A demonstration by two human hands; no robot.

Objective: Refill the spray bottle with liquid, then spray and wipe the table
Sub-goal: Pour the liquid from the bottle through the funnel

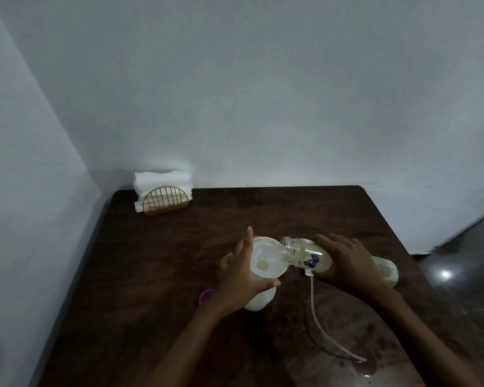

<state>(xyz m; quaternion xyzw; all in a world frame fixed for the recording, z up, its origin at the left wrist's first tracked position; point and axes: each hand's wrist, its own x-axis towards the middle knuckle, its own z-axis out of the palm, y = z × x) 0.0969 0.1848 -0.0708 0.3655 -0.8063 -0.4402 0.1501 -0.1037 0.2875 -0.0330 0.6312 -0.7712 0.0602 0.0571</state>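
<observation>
My left hand holds a white bottle that stands on the dark wooden table. Its thumb curls round a wide white funnel seated in the bottle's top. My right hand grips a clear bottle with a purple label. That bottle is tipped almost flat, its open threaded mouth over the funnel's rim. A thin white dip tube lies on the table below my right hand and runs toward me. A purple cap shows beside my left wrist.
A gold wire holder with white napkins stands at the table's far left corner by the wall. A wet patch shines on the table near the tube's end. The table's right edge drops to a dark floor.
</observation>
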